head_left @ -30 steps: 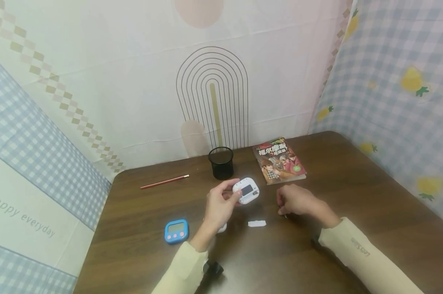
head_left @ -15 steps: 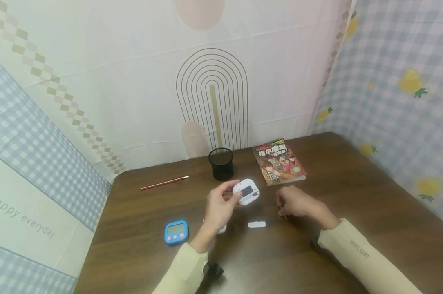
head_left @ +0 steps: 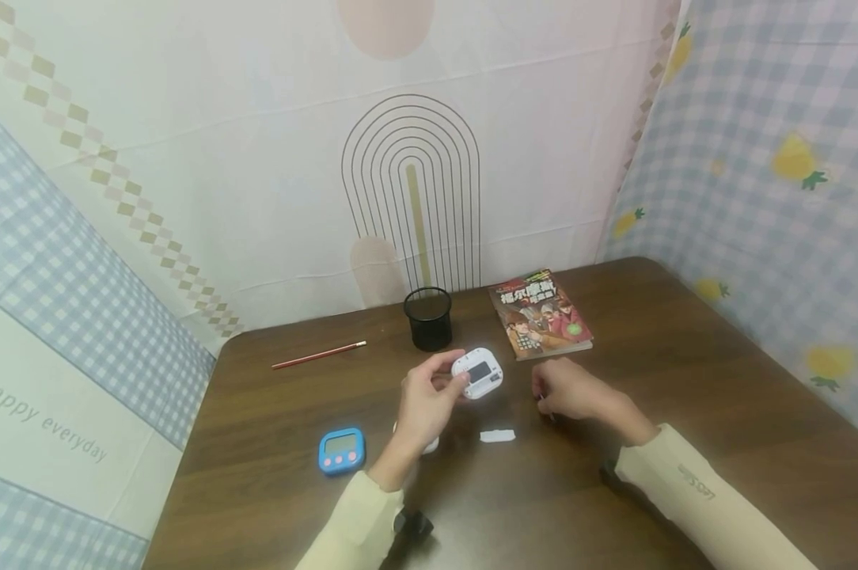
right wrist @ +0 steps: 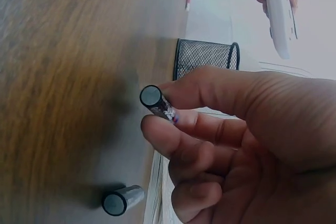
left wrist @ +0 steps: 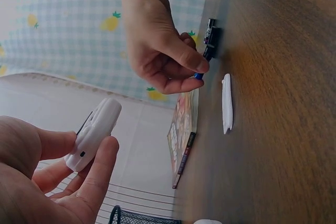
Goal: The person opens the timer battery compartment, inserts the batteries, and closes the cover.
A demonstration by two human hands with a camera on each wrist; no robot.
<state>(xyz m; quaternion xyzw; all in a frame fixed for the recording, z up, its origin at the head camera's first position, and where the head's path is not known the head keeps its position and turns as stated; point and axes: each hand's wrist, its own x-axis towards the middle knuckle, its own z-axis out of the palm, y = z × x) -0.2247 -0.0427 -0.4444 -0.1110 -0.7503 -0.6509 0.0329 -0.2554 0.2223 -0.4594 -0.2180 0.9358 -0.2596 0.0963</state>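
My left hand [head_left: 425, 400] grips a white digital timer [head_left: 478, 374] above the table, its back turned up with the battery compartment uncovered. Between thumb and fingertips of my right hand [head_left: 575, 388] is a slim dark battery [right wrist: 164, 107], low over the table to the timer's right; its blue end [left wrist: 198, 75] shows in the left wrist view. A second battery [right wrist: 122, 201] lies on the table near that hand. Below the timer lies a narrow white strip [head_left: 497, 435], perhaps the compartment's cover. Another white object [head_left: 431, 445] is mostly hidden behind my left wrist.
A blue timer [head_left: 341, 451] with pink buttons lies left of my left forearm. Farther back are a red pencil [head_left: 318, 355], a black mesh pen holder [head_left: 430, 321] and a book [head_left: 541, 313]. Patterned cloth [head_left: 279, 158] hangs behind the brown table [head_left: 258, 412].
My right hand has shifted very slightly left, and the battery in its fingers has changed angle a little. My left hand and the white timer stay almost still.
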